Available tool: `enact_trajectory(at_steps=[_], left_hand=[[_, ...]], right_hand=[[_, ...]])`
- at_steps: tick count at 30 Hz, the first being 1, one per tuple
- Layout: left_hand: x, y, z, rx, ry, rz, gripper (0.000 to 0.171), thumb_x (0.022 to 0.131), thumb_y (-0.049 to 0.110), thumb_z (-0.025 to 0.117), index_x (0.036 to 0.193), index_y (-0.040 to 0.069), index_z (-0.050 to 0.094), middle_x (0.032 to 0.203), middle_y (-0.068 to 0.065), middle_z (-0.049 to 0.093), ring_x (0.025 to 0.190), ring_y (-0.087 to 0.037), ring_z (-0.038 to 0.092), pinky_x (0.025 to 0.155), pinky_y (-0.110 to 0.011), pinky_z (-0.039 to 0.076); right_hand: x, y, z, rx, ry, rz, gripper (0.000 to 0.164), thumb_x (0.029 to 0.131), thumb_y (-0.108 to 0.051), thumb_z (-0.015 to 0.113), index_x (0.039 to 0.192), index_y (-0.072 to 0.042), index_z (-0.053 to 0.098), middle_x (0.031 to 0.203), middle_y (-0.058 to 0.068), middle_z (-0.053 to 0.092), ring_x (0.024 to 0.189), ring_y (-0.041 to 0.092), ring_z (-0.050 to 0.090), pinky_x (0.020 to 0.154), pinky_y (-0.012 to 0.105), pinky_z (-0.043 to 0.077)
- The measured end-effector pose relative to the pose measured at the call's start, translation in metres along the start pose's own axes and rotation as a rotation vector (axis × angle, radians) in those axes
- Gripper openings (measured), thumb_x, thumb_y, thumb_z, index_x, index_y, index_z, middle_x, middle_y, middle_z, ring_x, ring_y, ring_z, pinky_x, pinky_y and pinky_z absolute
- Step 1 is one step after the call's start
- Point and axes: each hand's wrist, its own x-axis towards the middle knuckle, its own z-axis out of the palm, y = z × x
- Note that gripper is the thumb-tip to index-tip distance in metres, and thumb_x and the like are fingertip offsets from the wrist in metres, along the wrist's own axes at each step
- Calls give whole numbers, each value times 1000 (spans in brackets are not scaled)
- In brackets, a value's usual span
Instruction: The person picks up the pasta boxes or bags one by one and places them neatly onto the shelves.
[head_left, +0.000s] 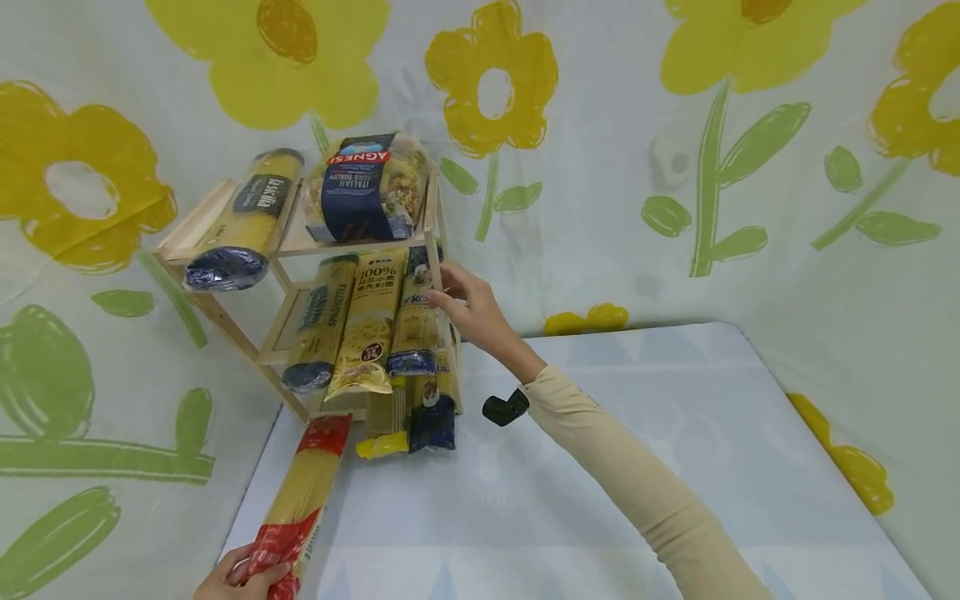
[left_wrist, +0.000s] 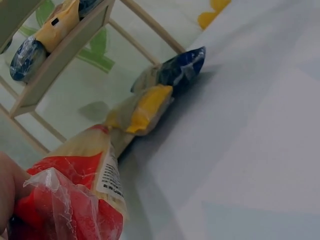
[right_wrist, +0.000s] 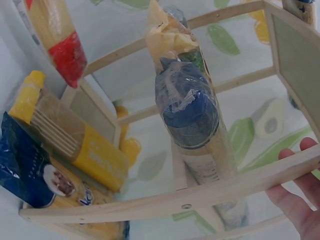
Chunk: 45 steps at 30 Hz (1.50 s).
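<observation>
My left hand (head_left: 238, 578) grips the near end of a red-and-clear pack of spaghetti (head_left: 306, 483). The pack's far end points at the bottom tier of a small wooden shelf (head_left: 234, 335). In the left wrist view, its crumpled red wrapper (left_wrist: 70, 210) is close up, with part of the hand at the left edge. My right hand (head_left: 480, 310) holds the shelf's right front upright, thumb in front. Fingers (right_wrist: 287, 200) show around the wooden bar (right_wrist: 240, 187) in the right wrist view. Beside the pack, on the bottom tier, lie a yellow-ended pasta pack (head_left: 386, 429) and a blue-ended pasta pack (head_left: 432, 421).
The middle tier carries a dark-labelled spaghetti pack (head_left: 322, 321), a cream pasta pack (head_left: 369, 321) and a blue pasta pack (head_left: 415, 321). On top lie a La Sicilia pack (head_left: 258, 200) and an Agnesi pasta bag (head_left: 363, 187). A flowered cloth (head_left: 600, 208) hangs behind the white table (head_left: 600, 483).
</observation>
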Motion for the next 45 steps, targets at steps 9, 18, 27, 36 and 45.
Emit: enact_trajectory(at_steps=[9,18,27,36,45], left_hand=[[-25,26,5,-218,170,86,68,68,10,83,125,-7,50,114,-36,54,68,-34,64,49,-40,51],[-18,51,14,-395,197,123,64,74,2,76,131,-3,48,125,-34,49,101,-47,54,49,-42,53],[-2,77,26,-456,218,206,59,77,-1,73,131,-5,48,127,-32,50,105,-44,51,42,-33,50],[33,90,40,-509,214,342,54,78,7,76,126,-3,53,123,-26,56,97,-40,58,43,-30,50],[71,107,64,-471,319,428,45,71,0,77,113,-5,62,109,-27,62,80,-28,64,47,-39,52]], right_hand=[[-1,3,1,-11,9,-11,27,94,-1,55,120,6,53,96,26,62,87,37,63,80,33,50],[6,32,4,-2,23,-30,25,95,-8,56,119,-2,55,93,17,64,84,29,65,80,31,50],[5,25,3,12,18,14,28,95,-6,56,122,1,53,95,22,63,87,33,64,82,32,50],[2,2,1,-13,22,23,27,93,2,55,120,7,52,93,23,63,86,35,63,82,32,50],[8,37,5,-14,25,21,31,95,-9,58,125,-3,54,94,11,65,85,18,64,79,29,50]])
